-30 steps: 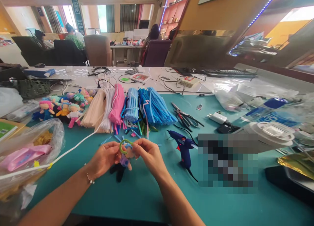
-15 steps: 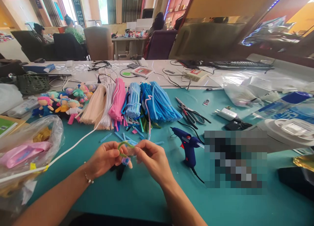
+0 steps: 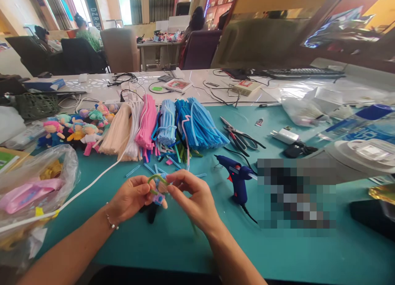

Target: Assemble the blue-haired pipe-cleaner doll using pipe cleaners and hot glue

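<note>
Between my two hands is a small doll [image 3: 158, 199] made of pipe cleaners, with a light face, a blue and pink body and black legs pointing down. My left hand [image 3: 131, 197] is closed, its thumb and fingers pinching the doll's left side and one part of a green pipe cleaner [image 3: 158, 178]. The green pipe cleaner arches over the doll's head. My right hand [image 3: 196, 198] pinches it between thumb and forefinger at the head's right side. Fingers hide part of the doll.
Cut blue pieces [image 3: 151, 168] lie beyond my hands, before bundles of pink [image 3: 146, 124] and blue pipe cleaners [image 3: 203, 126]. Finished dolls [image 3: 82, 128] sit at left behind a plastic bag [image 3: 61, 182]. A glue gun [image 3: 237, 178] and pliers [image 3: 239, 136] lie right. A white cable [image 3: 92, 182] crosses left.
My right hand has shifted its pinch along the green pipe cleaner, which now lies closer over the doll's head. The doll's face shows more. The view has tilted slightly.
</note>
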Tool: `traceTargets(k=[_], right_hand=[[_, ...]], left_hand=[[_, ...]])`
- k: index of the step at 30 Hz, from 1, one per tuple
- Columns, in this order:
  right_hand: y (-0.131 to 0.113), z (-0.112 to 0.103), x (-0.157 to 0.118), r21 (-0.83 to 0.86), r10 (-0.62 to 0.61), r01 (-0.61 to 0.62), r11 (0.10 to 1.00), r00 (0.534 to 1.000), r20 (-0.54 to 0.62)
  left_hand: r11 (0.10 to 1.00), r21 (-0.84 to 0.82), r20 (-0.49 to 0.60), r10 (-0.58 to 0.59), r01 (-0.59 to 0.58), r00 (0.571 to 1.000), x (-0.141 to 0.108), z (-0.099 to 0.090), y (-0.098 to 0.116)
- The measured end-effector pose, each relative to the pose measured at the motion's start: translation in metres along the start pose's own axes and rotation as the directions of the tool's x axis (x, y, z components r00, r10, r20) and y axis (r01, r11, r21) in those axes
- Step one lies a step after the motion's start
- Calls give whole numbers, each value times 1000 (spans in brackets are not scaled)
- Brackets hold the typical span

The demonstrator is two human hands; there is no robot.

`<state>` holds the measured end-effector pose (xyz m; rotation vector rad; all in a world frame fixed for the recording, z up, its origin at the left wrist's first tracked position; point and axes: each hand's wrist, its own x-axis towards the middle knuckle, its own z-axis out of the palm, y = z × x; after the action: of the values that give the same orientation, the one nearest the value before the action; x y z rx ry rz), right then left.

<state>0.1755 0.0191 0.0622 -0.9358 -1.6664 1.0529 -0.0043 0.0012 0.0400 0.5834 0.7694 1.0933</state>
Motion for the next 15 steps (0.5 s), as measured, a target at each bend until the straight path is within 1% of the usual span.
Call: traceTargets(k=[1, 3, 5, 7, 8, 10, 13, 15], right_hand=[[0, 0, 0, -42, -75, 73, 996, 996, -47], [-1, -1, 1, -139, -217, 201, 970, 970, -113], [0, -2, 1, -209, -301, 272, 939, 945, -126], [1, -4, 1, -229, -324, 290, 929, 937, -132], [3, -5, 1, -226, -325, 287, 931, 933, -153], [7, -7, 0, -217, -329, 280, 935, 914, -238], [14, -9, 1, -239, -382, 311, 920, 848, -367], [17, -10, 2, -284, -432, 341, 896, 817, -382]], left_hand=[[1000, -5, -2, 1, -1, 1000, 0, 0, 0], [1000, -23, -11, 4, -4, 1000, 0, -1, -2], [998, -55, -26, 9, -10, 1000, 1, -2, -2], [995, -95, -46, 22, -26, 999, 2, -3, -2], [992, -117, -59, 33, -40, 998, 3, -4, -2], [983, -168, -89, 59, -74, 994, 5, -6, 0], [963, -244, -132, 84, -114, 988, 8, -8, 2], [946, -295, -174, 86, -135, 981, 12, -9, 3]])
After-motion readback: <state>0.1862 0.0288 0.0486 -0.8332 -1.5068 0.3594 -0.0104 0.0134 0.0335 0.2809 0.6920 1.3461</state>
